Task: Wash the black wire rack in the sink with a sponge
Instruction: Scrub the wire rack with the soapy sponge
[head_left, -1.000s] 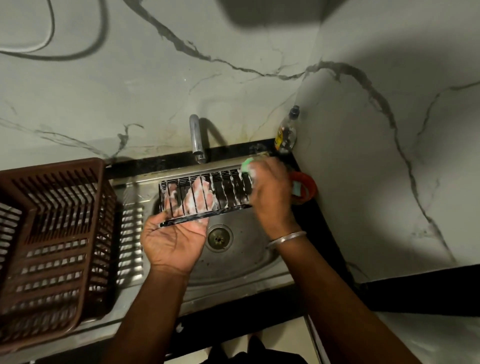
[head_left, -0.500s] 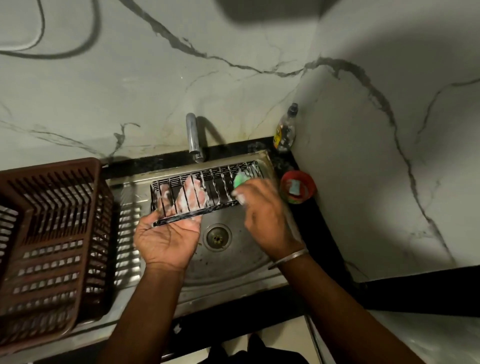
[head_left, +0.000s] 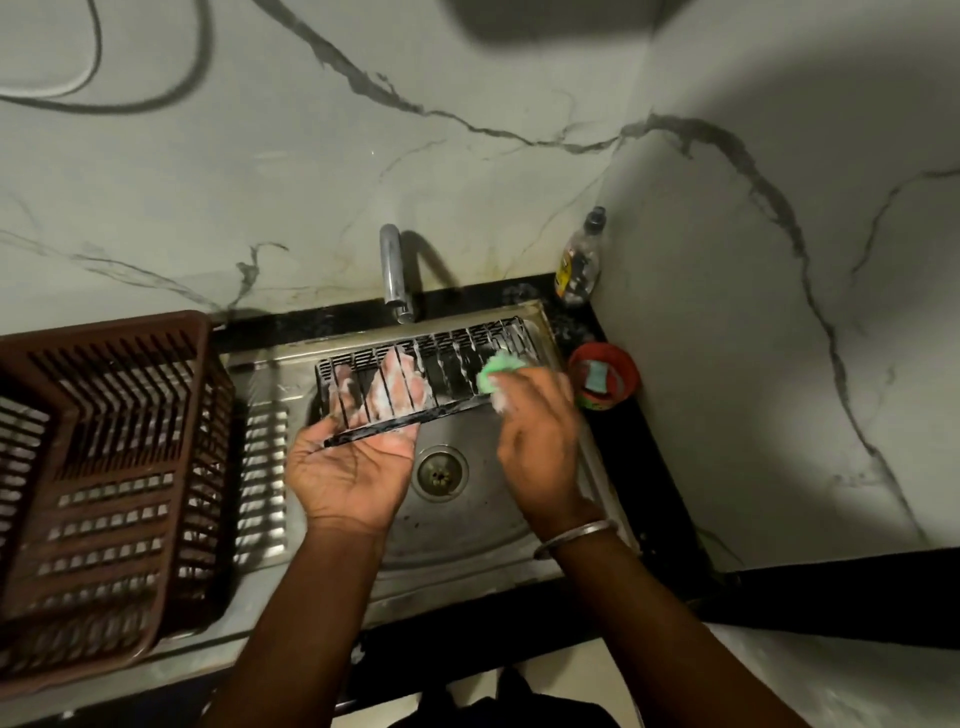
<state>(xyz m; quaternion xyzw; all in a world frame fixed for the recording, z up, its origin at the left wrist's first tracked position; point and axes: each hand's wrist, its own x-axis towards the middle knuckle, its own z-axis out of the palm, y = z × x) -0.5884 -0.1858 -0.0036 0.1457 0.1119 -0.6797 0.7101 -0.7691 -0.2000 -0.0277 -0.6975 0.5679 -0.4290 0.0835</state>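
- Black wire rack (head_left: 441, 364) is held over the steel sink (head_left: 467, 530), far of the drain (head_left: 440, 472) and just near the tap (head_left: 393, 273).
- Left hand (head_left: 353, 462) grips its near-left edge, soapy fingers (head_left: 400, 384) spread behind the wires.
- Right hand (head_left: 540, 441) pinches a green sponge (head_left: 496, 370) against the rack's right part.
- Brown plastic basket (head_left: 98, 493) stands to the left.
- Red tub (head_left: 602, 375) and a bottle (head_left: 579, 260) sit on the table at the right, by the wall.
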